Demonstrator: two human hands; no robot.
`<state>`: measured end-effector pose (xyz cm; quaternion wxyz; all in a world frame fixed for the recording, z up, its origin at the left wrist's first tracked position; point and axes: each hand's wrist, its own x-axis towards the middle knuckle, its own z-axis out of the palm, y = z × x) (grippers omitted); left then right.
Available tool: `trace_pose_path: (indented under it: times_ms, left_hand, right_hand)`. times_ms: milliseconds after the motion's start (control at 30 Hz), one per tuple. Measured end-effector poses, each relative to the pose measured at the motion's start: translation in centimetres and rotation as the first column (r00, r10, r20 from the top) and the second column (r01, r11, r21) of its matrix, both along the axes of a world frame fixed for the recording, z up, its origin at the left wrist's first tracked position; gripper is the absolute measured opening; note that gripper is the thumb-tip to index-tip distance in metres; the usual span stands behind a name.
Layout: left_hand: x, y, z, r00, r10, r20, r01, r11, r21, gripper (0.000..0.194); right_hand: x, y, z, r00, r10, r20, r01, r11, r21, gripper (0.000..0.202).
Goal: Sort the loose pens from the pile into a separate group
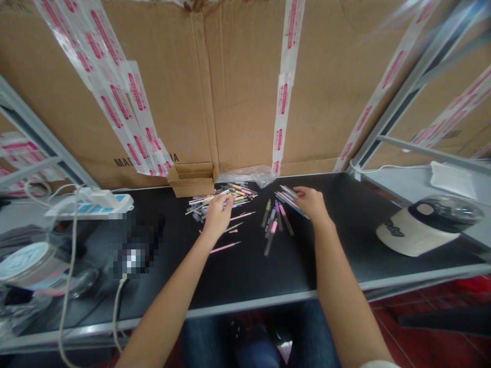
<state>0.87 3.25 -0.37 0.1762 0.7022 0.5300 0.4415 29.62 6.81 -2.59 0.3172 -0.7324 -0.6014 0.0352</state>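
At nine o'clock on the desk (pixel 345 204) lies a jar (pixel 26 263), on its side, with the power strip (pixel 92 207) beyond it at ten. A small box (pixel 194 189) stands at eleven, open side up, just beside the pile of pens (pixel 240 191). The left hand (pixel 218 212) reaches into the near side of that pile, fingers bent and thumb close to them; whether they pinch a pen I cannot tell. Most of the pile spreads from ten to two o'clock of its knuckles, the pens crossing at mixed angles. Loose pens (pixel 226 248) lie apart between four and six o'clock of its fingertips, long axes roughly eight-thirty to two-thirty; the left hand is nearer to them.

Toward one o'clock, a bunch of pens (pixel 287 197) lies side by side, long axis ten to four. The right hand (pixel 311 202) comes over its right side, fingers curled and close together; their grip is hidden. From those fingers, most of the bunch lies toward nine, and the capped pens (pixel 268 220) fan out toward eight, nearer the right hand than the left. At three o'clock sits a cream device (pixel 406 232).
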Motion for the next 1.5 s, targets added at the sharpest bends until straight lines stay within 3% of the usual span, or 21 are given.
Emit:
trace_pose_path:
  times_ms: [133, 433, 500, 567, 633, 700, 767, 833, 1100, 1500]
  left_hand:
    - [-0.1, 0.1, 0.1, 1.000, -0.005, -0.002, 0.004, 1.000, -0.027, 0.020]
    - [-0.9, 0.6, 0.0, 1.000, 0.014, 0.026, -0.013, 1.000, -0.020, 0.020]
    - [-1.0, 0.7, -0.1, 0.999, 0.017, 0.032, -0.017, 1.000, -0.011, 0.020]
    - [-1.0, 0.7, -0.1, 0.999, 0.015, 0.037, -0.014, 1.000, -0.009, 0.021]
    - [-1.0, 0.7, -0.2, 0.999, 0.008, 0.038, -0.007, 1.000, -0.005, 0.022]
    - [-1.1, 0.7, -0.2, 0.999, 0.001, 0.038, -0.001, 1.000, 0.008, 0.022]
    - [-1.1, 0.7, -0.2, 0.999, -0.002, 0.036, 0.001, 1.000, 0.020, 0.021]
    - [-1.1, 0.8, -0.2, 0.999, -0.004, 0.036, 0.003, 1.000, 0.028, 0.021]
    - [-0.9, 0.5, 0.1, 0.999, 0.003, 0.037, -0.004, 1.000, 0.016, 0.019]
    - [-0.9, 0.3, 0.4, 1.000, 0.001, 0.013, -0.001, 1.000, -0.001, 0.020]
  right_hand:
    - [0.2, 0.3, -0.3, 0.998, -0.045, 0.046, 0.045, 0.999, 0.001, 0.031]
    - [0.0, 0.2, -0.4, 0.999, -0.036, 0.020, 0.036, 0.999, -0.005, 0.033]
    - [-0.4, 0.0, 0.1, 0.999, 0.039, 0.004, -0.039, 0.999, 0.033, 0.030]
    - [-1.1, -0.3, 0.8, 0.975, 0.223, -0.019, -0.222, 0.974, 0.033, 0.025]
    - [-2.1, -0.8, 1.6, 0.875, 0.479, -0.070, -0.481, 0.876, -0.025, 0.020]
    - [-3.2, -1.5, 2.4, 0.703, 0.696, -0.147, -0.711, 0.694, -0.117, 0.021]
    - [-4.2, -2.2, 3.2, 0.574, 0.789, -0.221, -0.816, 0.528, -0.236, 0.026]
    - [-4.9, -2.9, 3.7, 0.555, 0.799, -0.229, -0.817, 0.472, -0.332, 0.028]
    - [-6.2, -4.1, 4.0, 0.663, 0.749, 0.019, -0.624, 0.566, -0.539, 0.031]
    - [-8.8, -4.4, 3.7, 0.530, 0.848, 0.025, -0.762, 0.489, -0.423, 0.029]
